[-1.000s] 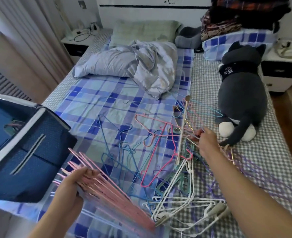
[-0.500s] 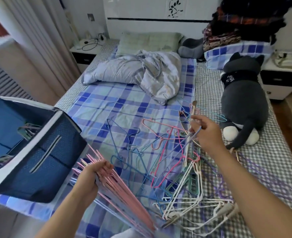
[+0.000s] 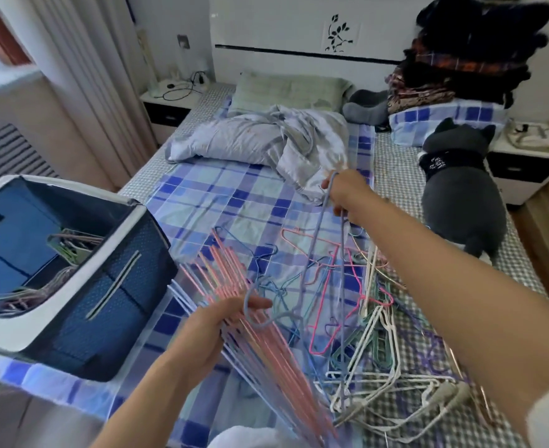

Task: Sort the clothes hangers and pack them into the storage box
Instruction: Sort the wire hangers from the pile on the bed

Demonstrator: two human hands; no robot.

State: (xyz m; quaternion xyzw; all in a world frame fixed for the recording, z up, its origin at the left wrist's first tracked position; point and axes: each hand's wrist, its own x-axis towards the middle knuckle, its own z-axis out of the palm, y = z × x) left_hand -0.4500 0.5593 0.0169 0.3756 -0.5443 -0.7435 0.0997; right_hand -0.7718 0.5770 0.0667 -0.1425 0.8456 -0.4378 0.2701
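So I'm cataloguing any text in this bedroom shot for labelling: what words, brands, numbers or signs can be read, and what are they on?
No text can be read.
White print on the black band of the grey plush cat: too small and blurred to read.
White headboard panel: a black leaf-and-flower motif only, no letters.
Navy fabric storage box with white trim: no label visible.

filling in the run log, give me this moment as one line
left hand: holds pink hanger bundle | right hand: lifts lilac hanger above pile | box: open, partly filled
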